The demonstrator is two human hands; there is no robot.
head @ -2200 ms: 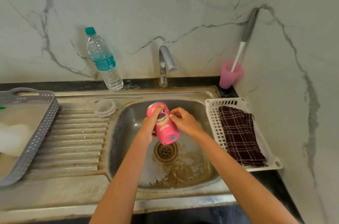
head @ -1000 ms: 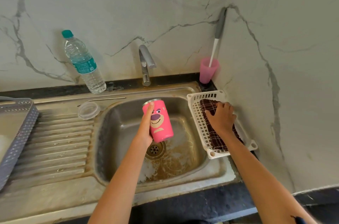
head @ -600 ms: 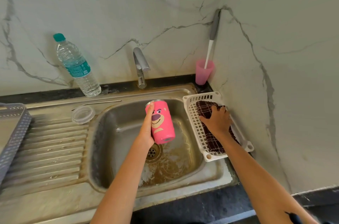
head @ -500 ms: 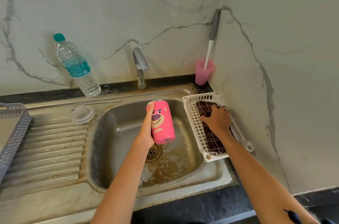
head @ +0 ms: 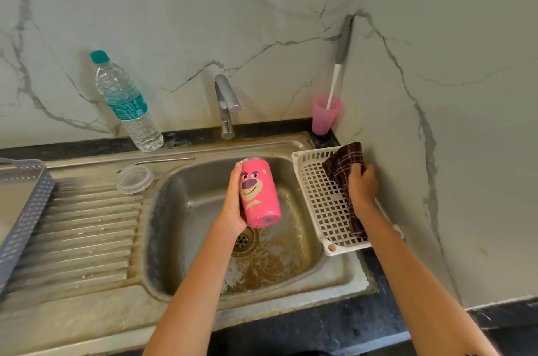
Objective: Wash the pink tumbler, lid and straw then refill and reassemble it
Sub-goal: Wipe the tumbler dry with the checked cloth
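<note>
My left hand [head: 233, 204] grips the pink tumbler [head: 259, 195] with the bear face, tilted with its mouth away from me, above the steel sink basin [head: 203, 239]. My right hand [head: 362, 188] clutches a dark checked cloth [head: 345, 163] and holds it partly raised out of the white plastic basket [head: 317, 210]. The clear lid [head: 134, 178] lies on the draining board by the basin's left corner. Just behind it, along the sink's back edge, lies the metal straw [head: 157, 161].
A water bottle [head: 125, 105] with a teal cap stands at the back left. The tap [head: 226, 106] rises behind the basin. A pink cup [head: 325, 114] holding a long brush stands in the back right corner. A grey basket [head: 23, 216] sits at the far left.
My right hand left the tumbler, reached into the white basket, closed on the checked cloth and now lifts it. My left hand keeps the tumbler over the basin.
</note>
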